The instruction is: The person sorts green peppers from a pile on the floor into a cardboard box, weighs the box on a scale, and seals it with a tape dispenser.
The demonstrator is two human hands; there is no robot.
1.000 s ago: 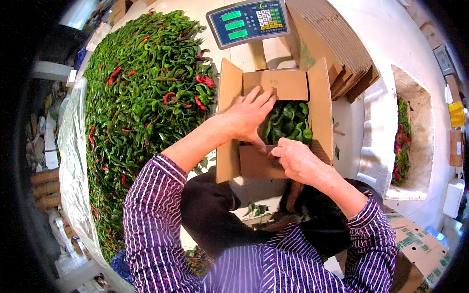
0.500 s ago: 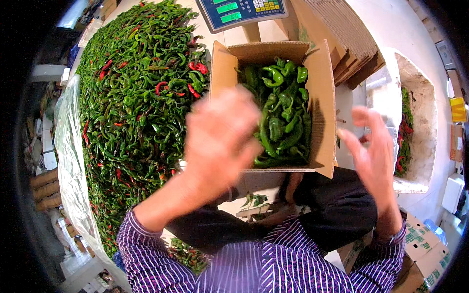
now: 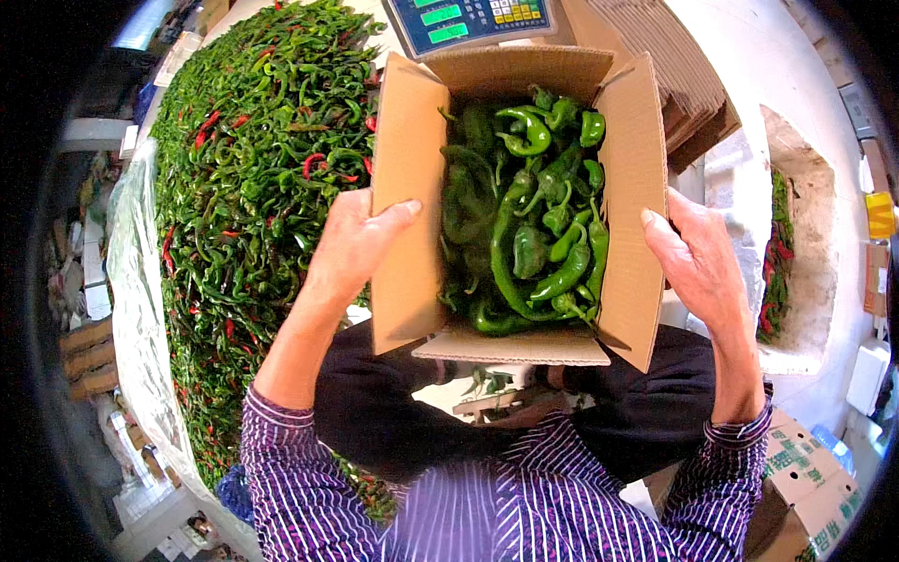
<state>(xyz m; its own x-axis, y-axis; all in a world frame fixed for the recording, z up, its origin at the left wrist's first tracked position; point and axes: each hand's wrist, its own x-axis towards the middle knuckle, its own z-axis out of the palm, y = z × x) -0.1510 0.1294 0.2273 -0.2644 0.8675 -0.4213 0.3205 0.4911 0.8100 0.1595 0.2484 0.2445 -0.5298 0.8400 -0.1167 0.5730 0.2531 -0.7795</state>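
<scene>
Right, here we have both hands on the cardboard box point(image 3: 407, 206), which sits just past the person's lap: the left hand point(image 3: 358, 236) clamped on the flap at nine o'clock, the right hand point(image 3: 700, 251) clamped on the flap at three, each thumb over the inner face, the fingers behind out of our sight! We'd judge this hold well matched; to do it well, we'd keep both hands level, pulling evenly so neither flap creases, with thumbs clear of the load. Whether the base rests on anything, we cannot tell.

And inside, we've got glossy green peppers point(image 3: 529, 251), curled and loosely heaped, those towards nine o'clock deep in shade. All four flaps stand away from the mouth, so we'd want little tilt.

Around the box, then: at nine o'clock, a great heap of green chillies point(image 3: 257, 187) flecked with red; near twelve, a digital scale point(image 3: 478, 21); at one, a stack of flattened cartons point(image 3: 655, 61); out at three, a pale trough point(image 3: 813, 211) holding more red and green chillies point(image 3: 775, 267); past four, a printed carton point(image 3: 796, 468)
</scene>
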